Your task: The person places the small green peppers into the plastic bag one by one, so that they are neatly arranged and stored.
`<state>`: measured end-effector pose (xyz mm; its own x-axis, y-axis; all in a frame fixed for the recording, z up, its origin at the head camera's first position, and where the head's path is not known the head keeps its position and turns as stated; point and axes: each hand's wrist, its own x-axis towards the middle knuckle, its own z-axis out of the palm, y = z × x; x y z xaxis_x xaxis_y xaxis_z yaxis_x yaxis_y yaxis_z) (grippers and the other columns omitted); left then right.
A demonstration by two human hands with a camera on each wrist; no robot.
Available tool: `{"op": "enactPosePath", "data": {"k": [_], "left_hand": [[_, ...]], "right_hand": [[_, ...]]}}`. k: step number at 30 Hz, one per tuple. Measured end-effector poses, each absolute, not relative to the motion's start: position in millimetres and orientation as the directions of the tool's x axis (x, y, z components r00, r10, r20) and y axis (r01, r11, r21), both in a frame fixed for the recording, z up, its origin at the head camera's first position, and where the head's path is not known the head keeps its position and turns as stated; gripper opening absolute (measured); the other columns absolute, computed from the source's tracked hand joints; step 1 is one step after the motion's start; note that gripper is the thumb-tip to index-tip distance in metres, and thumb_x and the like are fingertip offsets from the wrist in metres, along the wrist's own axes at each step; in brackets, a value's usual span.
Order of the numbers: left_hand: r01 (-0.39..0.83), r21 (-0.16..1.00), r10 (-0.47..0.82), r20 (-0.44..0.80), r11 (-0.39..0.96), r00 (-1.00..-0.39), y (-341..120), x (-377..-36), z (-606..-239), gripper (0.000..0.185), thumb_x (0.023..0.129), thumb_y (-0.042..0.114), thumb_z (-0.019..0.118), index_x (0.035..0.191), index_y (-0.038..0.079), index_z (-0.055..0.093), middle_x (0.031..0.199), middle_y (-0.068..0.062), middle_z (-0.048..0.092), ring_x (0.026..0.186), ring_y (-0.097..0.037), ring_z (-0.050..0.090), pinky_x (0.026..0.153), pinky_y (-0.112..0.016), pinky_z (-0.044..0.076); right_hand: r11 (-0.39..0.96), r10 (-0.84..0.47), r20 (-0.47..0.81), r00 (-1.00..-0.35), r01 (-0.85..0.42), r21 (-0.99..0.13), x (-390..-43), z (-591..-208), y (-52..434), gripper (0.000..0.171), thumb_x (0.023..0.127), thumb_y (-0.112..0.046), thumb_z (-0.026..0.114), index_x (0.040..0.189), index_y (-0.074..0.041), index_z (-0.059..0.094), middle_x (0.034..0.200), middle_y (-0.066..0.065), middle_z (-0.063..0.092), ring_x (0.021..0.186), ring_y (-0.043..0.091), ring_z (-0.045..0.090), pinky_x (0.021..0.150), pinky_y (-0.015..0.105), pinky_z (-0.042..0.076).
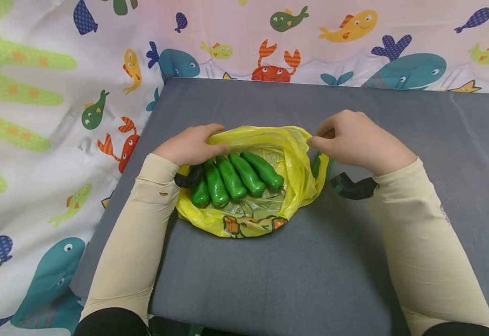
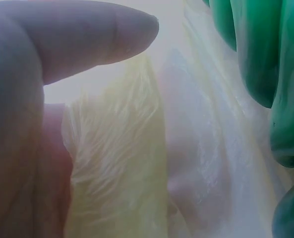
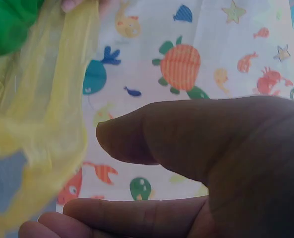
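A yellow plastic bag (image 1: 299,186) lies spread on the grey table, its mouth facing up. Inside, several glossy green peppers (image 1: 231,177) lie side by side in a slanted row. My left hand (image 1: 194,144) holds the bag's left rim, thumb on the inner side and fingers outside; the left wrist view shows the plastic film (image 2: 117,148) between them. My right hand (image 1: 349,137) is by the bag's right rim, thumb and fingers apart with nothing between them in the right wrist view. Something green (image 1: 316,164), partly hidden, shows at the bag's right handle loop.
The grey table (image 1: 252,270) extends in front of the bag and to its right. A white cloth (image 1: 236,28) printed with sea animals hangs behind the table and along its left side. Black wrist camera mounts (image 1: 355,185) sit under the wrists.
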<state>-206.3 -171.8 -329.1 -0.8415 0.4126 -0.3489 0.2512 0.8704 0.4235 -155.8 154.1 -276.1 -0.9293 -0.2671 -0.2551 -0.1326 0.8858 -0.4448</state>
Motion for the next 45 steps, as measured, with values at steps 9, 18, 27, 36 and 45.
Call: {"op": "enactPosePath", "data": {"k": [9, 18, 27, 36, 45], "left_hand": [[0.246, 0.427, 0.411, -0.352, 0.87, -0.841, -172, -205, -331, 0.066, 0.096, 0.047, 0.054, 0.152, 0.015, 0.035, 0.149, -0.009, 0.044, 0.131, -0.026, 0.043, 0.108, -0.049, 0.035], [0.235, 0.435, 0.401, -0.343, 0.869, -0.849, -176, -202, -330, 0.066, 0.096, 0.046, 0.054, 0.151, 0.015, 0.035, 0.147, -0.009, 0.046, 0.126, -0.026, 0.046, 0.106, -0.05, 0.037], [0.24, 0.437, 0.407, -0.344, 0.867, -0.846, -175, -203, -331, 0.066, 0.097, 0.045, 0.054, 0.152, 0.015, 0.035, 0.145, -0.009, 0.047, 0.12, -0.025, 0.049, 0.104, -0.05, 0.039], [0.245, 0.435, 0.413, -0.348, 0.867, -0.842, -172, -206, -331, 0.065, 0.097, 0.045, 0.054, 0.151, 0.015, 0.035, 0.144, -0.009, 0.047, 0.119, -0.025, 0.049, 0.103, -0.049, 0.039], [0.248, 0.432, 0.415, -0.352, 0.867, -0.839, -173, -207, -332, 0.067, 0.096, 0.048, 0.054, 0.152, 0.015, 0.035, 0.145, -0.009, 0.047, 0.121, -0.025, 0.048, 0.105, -0.049, 0.038]], "right_hand": [[0.903, -0.216, -0.283, -0.935, -0.081, -0.422, -162, -280, 180, 0.047, 0.092, -0.046, 0.057, 0.112, -0.006, 0.073, 0.11, 0.015, 0.069, 0.097, 0.028, 0.059, 0.075, 0.047, 0.049], [0.925, -0.132, -0.334, -0.933, 0.005, -0.381, -180, -300, 188, 0.057, 0.088, -0.053, 0.062, 0.11, -0.001, 0.072, 0.108, 0.019, 0.068, 0.094, 0.033, 0.06, 0.074, 0.05, 0.05], [0.934, -0.072, -0.401, -0.913, 0.079, -0.348, -187, -319, 188, 0.067, 0.086, -0.057, 0.059, 0.111, 0.004, 0.068, 0.11, 0.023, 0.065, 0.094, 0.035, 0.059, 0.07, 0.048, 0.051], [0.94, -0.083, -0.421, -0.903, 0.069, -0.334, -187, -329, 184, 0.066, 0.086, -0.062, 0.056, 0.098, 0.001, 0.067, 0.093, 0.014, 0.06, 0.082, 0.029, 0.054, 0.063, 0.04, 0.046], [0.936, -0.095, -0.401, -0.911, 0.055, -0.348, -189, -334, 183, 0.052, 0.085, -0.057, 0.061, 0.059, -0.016, 0.042, 0.059, -0.003, 0.034, 0.059, 0.018, 0.041, 0.052, 0.034, 0.034]]}}
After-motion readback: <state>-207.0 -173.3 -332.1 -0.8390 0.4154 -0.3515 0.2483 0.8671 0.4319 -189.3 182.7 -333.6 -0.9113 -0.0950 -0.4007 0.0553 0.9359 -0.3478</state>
